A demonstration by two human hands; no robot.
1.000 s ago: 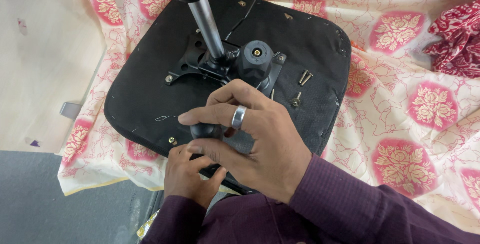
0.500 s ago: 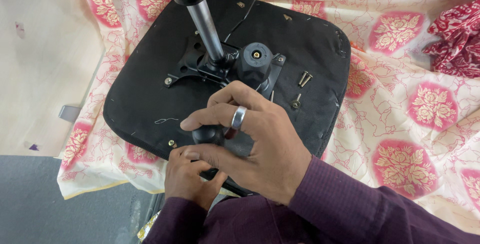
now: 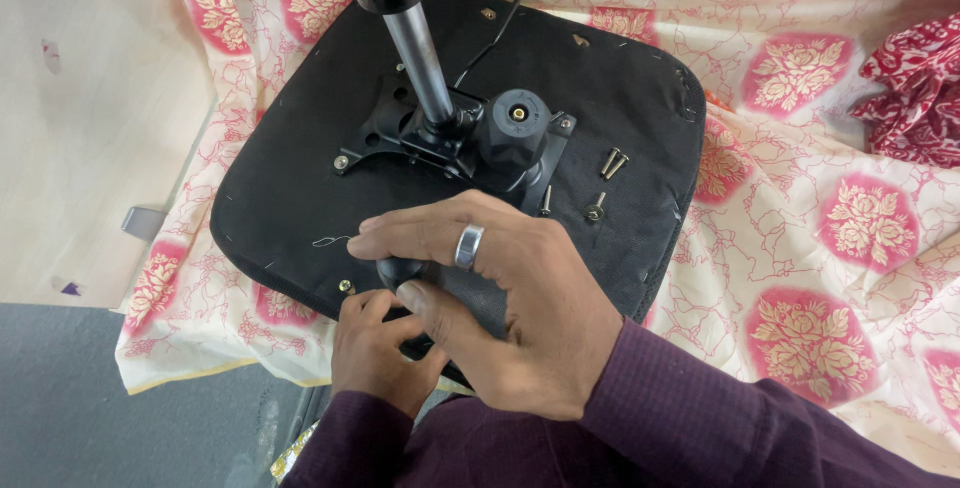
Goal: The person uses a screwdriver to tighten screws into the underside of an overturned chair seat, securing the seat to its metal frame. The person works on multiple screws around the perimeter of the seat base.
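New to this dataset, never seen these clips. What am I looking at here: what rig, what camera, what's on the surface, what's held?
There is no robot here: a person works with two bare hands, filmed by one camera worn on the head and looking down.

On a floral cloth lies an upturned black chair seat, underside up. Bolted to its middle is a black metal mechanism plate with a silver gas-lift column rising toward the camera and a round black knob beside it. A few loose screws lie on the seat.

The right hand, with a ring, curls over a black rounded part at the seat's near edge. The left hand grips the same part from below. What exactly that part is, I cannot tell.
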